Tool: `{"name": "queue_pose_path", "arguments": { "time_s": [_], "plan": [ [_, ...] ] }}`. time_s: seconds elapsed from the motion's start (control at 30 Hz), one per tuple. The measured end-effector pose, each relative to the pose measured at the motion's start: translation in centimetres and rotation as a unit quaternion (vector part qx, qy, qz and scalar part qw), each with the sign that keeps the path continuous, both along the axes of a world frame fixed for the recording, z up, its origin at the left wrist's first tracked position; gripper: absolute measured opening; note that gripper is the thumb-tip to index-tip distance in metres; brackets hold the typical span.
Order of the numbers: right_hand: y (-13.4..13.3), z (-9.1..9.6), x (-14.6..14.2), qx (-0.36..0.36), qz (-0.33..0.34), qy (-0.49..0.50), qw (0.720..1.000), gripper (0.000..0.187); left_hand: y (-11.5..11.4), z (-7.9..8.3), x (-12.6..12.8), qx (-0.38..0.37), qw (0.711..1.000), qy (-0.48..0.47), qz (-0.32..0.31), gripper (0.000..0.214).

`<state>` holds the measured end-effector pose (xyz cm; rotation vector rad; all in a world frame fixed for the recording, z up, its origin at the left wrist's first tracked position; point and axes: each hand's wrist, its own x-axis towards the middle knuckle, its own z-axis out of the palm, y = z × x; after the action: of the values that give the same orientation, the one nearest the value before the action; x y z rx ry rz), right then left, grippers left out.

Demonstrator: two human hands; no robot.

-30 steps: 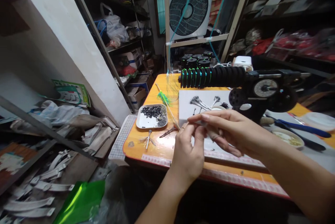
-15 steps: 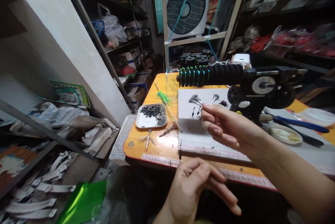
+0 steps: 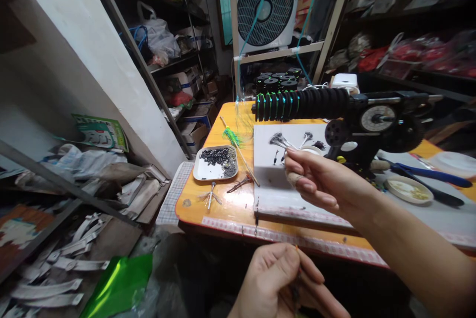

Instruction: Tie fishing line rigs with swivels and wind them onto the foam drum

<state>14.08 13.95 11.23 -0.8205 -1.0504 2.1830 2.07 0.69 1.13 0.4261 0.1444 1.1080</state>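
Observation:
My right hand [image 3: 316, 177] is raised over the white board [image 3: 271, 186], thumb and fingers pinched together. Whatever it may hold is too small to make out. Behind its fingertips lie pale stalks with dark, bristly tufted ends [image 3: 278, 139]. Low in front of the table edge, my left hand [image 3: 273, 283] is closed, thumb pressed on the index finger. A tiny orange tip shows above that thumb and something small and dark below it; its kind is unclear. Small dark beaded pieces [image 3: 275, 157] lie on the board.
A white tray [image 3: 197, 172] of small black and grey parts sits on the orange table [image 3: 189, 199]. Near it are a stick [image 3: 247, 164] with a green fringe and a tufted white stalk [image 3: 210, 196]. A black geared machine [image 3: 357, 130], blue-handled pliers [image 3: 431, 173] and a dish [image 3: 392, 191] stand right.
My left hand has dropped slightly and turned, its fingers drawing closer; an orange tip now shows at its thumb. My right hand has barely moved.

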Motion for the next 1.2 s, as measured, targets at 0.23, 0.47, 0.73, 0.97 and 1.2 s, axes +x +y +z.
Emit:
{"name": "queue_pose_path", "arguments": {
  "time_s": [0.23, 0.47, 0.73, 0.97, 1.2],
  "plan": [
    [-0.1, 0.1, 0.1, 0.003, -0.006, 0.001, 1.0, 0.038, -0.5, -1.0, 0.8, 0.006, 0.999, 0.008, 0.05, 0.033],
    [0.1, -0.1, 0.4, 0.01, -0.007, 0.006, 1.0, 0.038, -0.9, -3.4, 2.0, -0.008, 0.995, -0.01, 0.103, 0.031],
    [0.0, -0.2, 0.3, 0.014, -0.001, 0.002, 1.0, 0.037, -1.5, -3.3, 1.6, -0.047, 0.994, -0.008, 0.095, 0.035],
    [0.0, -0.2, 0.3, 0.011, -0.002, 0.001, 1.0, 0.037, -1.6, -3.2, 1.2, -0.048, 0.995, -0.003, 0.083, 0.035],
    [-0.3, 0.1, 0.3, 0.011, -0.007, -0.004, 1.0, 0.037, -2.1, -3.3, 1.2, -0.047, 0.997, -0.003, 0.066, 0.038]
  ]
}}
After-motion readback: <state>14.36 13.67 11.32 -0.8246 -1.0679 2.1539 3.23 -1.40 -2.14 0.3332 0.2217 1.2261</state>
